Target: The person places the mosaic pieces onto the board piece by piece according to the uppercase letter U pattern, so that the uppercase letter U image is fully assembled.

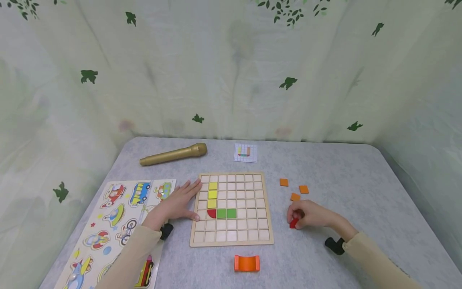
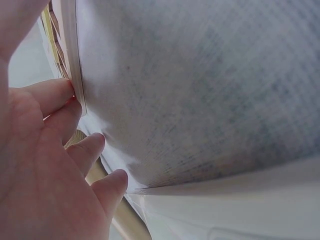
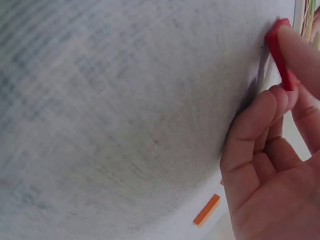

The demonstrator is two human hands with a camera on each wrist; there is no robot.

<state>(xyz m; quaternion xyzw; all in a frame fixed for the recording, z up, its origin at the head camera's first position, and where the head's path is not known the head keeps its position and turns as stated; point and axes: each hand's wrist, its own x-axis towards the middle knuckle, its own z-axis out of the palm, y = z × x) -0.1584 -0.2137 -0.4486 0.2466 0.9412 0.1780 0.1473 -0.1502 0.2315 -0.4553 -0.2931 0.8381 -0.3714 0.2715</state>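
My left hand (image 1: 177,204) lies with fingers outstretched at the left rim of a wooden grid board (image 1: 268,224); its fingertips touch that edge in the left wrist view. On the board, yellow squares (image 1: 212,194) form a column above a red rounded piece (image 1: 211,213), with two green squares (image 1: 226,213) in a row beside it. Right of the board, my right hand (image 1: 310,213) pinches a small red tile (image 3: 281,52) between thumb and fingers, close over the table. Three orange square tiles (image 1: 304,189) lie just beyond that hand.
A small pattern card (image 1: 246,153) lies behind the board, with a gold microphone-shaped stick (image 1: 173,155) to its left. The picture puzzle board (image 1: 108,224) is under the left forearm. An orange curved block (image 1: 247,263) sits in front. Curtains (image 1: 231,72) surround the table.
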